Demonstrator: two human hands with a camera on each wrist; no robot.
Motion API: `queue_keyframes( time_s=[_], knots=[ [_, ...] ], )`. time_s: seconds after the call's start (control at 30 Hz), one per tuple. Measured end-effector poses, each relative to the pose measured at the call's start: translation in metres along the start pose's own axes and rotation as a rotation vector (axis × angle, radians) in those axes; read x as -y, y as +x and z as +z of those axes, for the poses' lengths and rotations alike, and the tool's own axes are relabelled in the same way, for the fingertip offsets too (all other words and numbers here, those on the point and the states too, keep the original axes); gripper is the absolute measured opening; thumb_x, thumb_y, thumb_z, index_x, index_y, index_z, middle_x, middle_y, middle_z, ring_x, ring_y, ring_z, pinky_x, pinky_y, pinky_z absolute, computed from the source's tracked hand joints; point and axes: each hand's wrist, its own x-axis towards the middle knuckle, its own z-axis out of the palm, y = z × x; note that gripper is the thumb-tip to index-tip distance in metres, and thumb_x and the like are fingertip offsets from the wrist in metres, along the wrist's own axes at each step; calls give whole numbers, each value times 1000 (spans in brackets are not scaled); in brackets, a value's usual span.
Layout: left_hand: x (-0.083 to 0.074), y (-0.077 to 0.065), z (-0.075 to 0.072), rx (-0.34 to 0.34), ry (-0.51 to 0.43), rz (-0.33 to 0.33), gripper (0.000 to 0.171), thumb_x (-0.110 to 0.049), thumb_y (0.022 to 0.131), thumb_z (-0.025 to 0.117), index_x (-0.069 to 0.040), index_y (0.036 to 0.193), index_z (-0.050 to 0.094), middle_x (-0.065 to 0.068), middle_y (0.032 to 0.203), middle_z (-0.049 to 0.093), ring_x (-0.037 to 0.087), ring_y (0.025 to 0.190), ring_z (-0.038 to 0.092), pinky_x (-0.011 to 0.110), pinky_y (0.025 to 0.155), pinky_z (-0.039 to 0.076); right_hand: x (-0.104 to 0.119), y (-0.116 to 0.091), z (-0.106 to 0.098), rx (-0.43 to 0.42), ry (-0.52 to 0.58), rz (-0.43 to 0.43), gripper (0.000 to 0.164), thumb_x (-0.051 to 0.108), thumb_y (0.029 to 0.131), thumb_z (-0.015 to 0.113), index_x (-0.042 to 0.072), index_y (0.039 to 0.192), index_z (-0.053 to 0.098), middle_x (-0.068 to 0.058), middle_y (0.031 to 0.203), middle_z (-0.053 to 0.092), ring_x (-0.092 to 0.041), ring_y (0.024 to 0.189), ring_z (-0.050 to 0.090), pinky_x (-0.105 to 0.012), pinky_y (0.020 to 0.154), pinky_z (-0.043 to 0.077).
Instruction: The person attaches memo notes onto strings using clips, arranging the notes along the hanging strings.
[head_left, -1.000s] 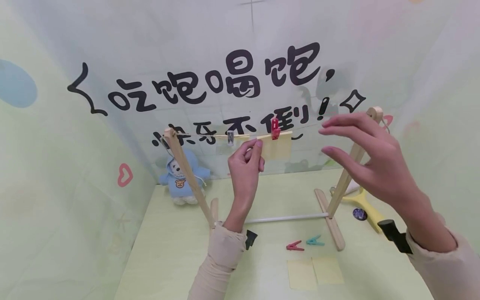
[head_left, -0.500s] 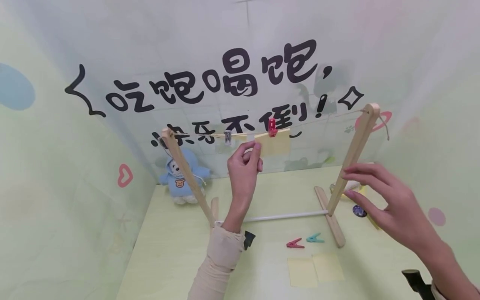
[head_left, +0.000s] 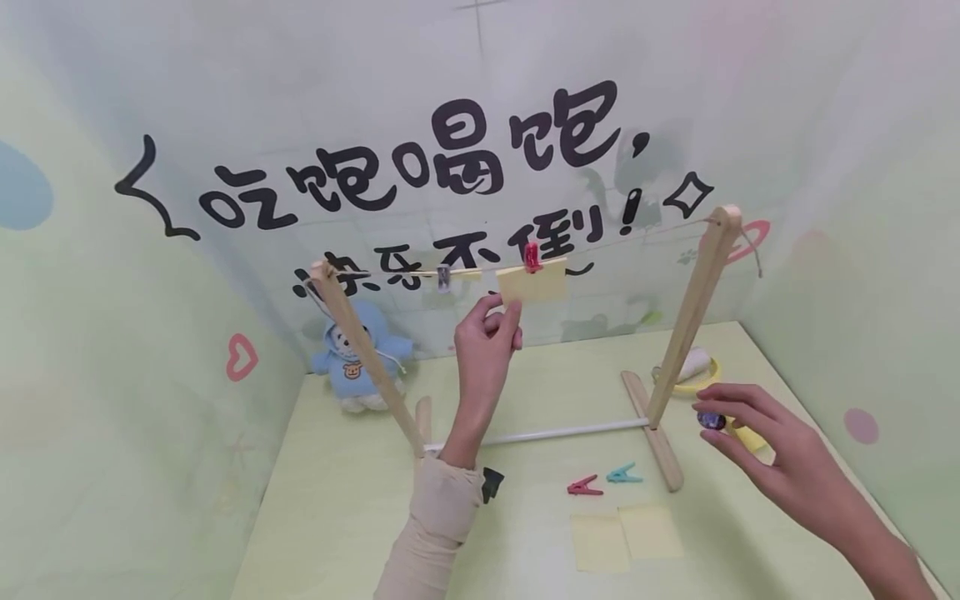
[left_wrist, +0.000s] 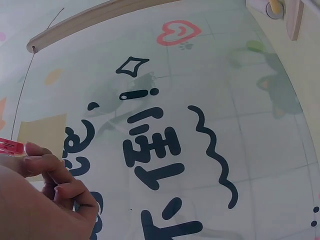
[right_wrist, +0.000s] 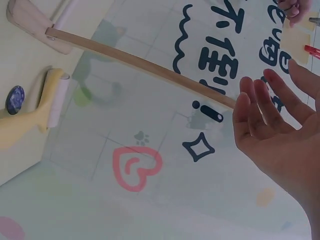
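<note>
A pale yellow sticky note (head_left: 551,283) hangs from a string, held by a red clothespin (head_left: 532,257). With curled fingers and thumb my left hand (head_left: 483,346) pinches the note at its lower left corner; in the left wrist view the hand (left_wrist: 50,200) partly covers the note (left_wrist: 45,132). My right hand (head_left: 780,450) is in the air at the right, fingers and thumb apart with nothing between them. From the head camera it overlaps a dark blue oval object (head_left: 711,420) on the table; the right wrist view shows that object (right_wrist: 15,100) well apart from the hand (right_wrist: 280,112).
A second clip, greyish (head_left: 444,278), hangs on the string left of the note. Two wooden posts (head_left: 693,325) carry the string. A red clothespin (head_left: 585,485), a teal clothespin (head_left: 624,473) and two notes (head_left: 600,542) lie in front. A yellow-handled roller (right_wrist: 47,100) lies right; a plush toy (head_left: 360,358) sits left.
My right hand has moved down from beside the right post's top toward the table's right side. My left hand has slipped from the note's left edge to its lower corner.
</note>
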Motion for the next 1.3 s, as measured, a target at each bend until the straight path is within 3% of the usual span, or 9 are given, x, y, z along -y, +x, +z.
queue_keyframes(
  time_s=[0.33, 0.53, 0.63, 0.73, 0.87, 1.0, 1.1, 1.17, 1.3],
  knots=[
    [15, -2, -4, 32, 51, -37, 20, -11, 108, 70, 0, 124, 74, -6, 61, 56, 7, 55, 46, 19, 54, 32, -2, -14, 6, 25, -29, 43, 52, -14, 77, 87, 14, 120, 78, 11, 134, 67, 10, 129, 56, -4, 95, 41],
    [45, -17, -12, 78, 131, -87, 20, -14, 109, 69, -4, 125, 76, -4, 66, 61, 7, 57, 48, 18, 52, 35, -7, -17, 12, 35, -31, 48, 50, -10, 79, 88, 15, 121, 79, 12, 134, 66, 11, 131, 55, -5, 92, 42],
    [72, -36, -16, 154, 207, -137, 23, -13, 108, 69, -2, 127, 75, 5, 76, 69, 6, 61, 53, 17, 53, 39, -8, -18, 14, 42, -35, 44, 52, -11, 78, 89, 15, 121, 78, 10, 133, 67, 11, 131, 54, -6, 89, 42],
    [103, -64, -21, 256, 292, -207, 27, -14, 107, 70, -1, 131, 72, 11, 91, 75, 7, 72, 60, 18, 61, 49, -9, -18, 17, 47, -32, 40, 54, -12, 77, 88, 16, 122, 78, 9, 132, 67, 10, 131, 54, -7, 89, 42],
    [147, -112, -29, 369, 389, -274, 34, -17, 105, 74, 1, 133, 69, 7, 102, 75, 8, 84, 66, 25, 69, 58, -9, -18, 19, 54, -33, 40, 57, -14, 75, 88, 17, 121, 78, 8, 132, 67, 9, 131, 54, -7, 90, 41],
    [187, -159, -35, 418, 474, -280, 37, -21, 103, 78, 1, 131, 67, 1, 101, 70, 3, 80, 60, 25, 66, 54, -10, -20, 21, 65, -33, 35, 58, -14, 74, 89, 17, 122, 78, 7, 133, 67, 8, 132, 54, -7, 88, 42],
    [202, -183, -36, 411, 490, -299, 39, -21, 98, 84, -1, 127, 69, -2, 102, 66, -1, 79, 51, 22, 65, 46, -11, -21, 24, 65, -24, 35, 55, -12, 76, 89, 16, 122, 77, 7, 134, 66, 9, 132, 54, -7, 87, 43],
    [203, -192, -34, 402, 479, -320, 42, -19, 94, 87, -2, 126, 69, -1, 104, 63, -2, 80, 47, 22, 66, 42, -12, -21, 28, 66, -14, 35, 54, -11, 76, 89, 16, 122, 77, 7, 133, 67, 9, 131, 54, -8, 87, 44],
    [209, -202, -30, 382, 531, -250, 47, -20, 88, 93, -4, 125, 69, 1, 109, 60, 0, 85, 46, 23, 69, 44, -15, -19, 37, 85, 17, 27, 54, -13, 77, 88, 14, 122, 77, 5, 131, 67, 8, 126, 56, -8, 90, 45]
  ],
)
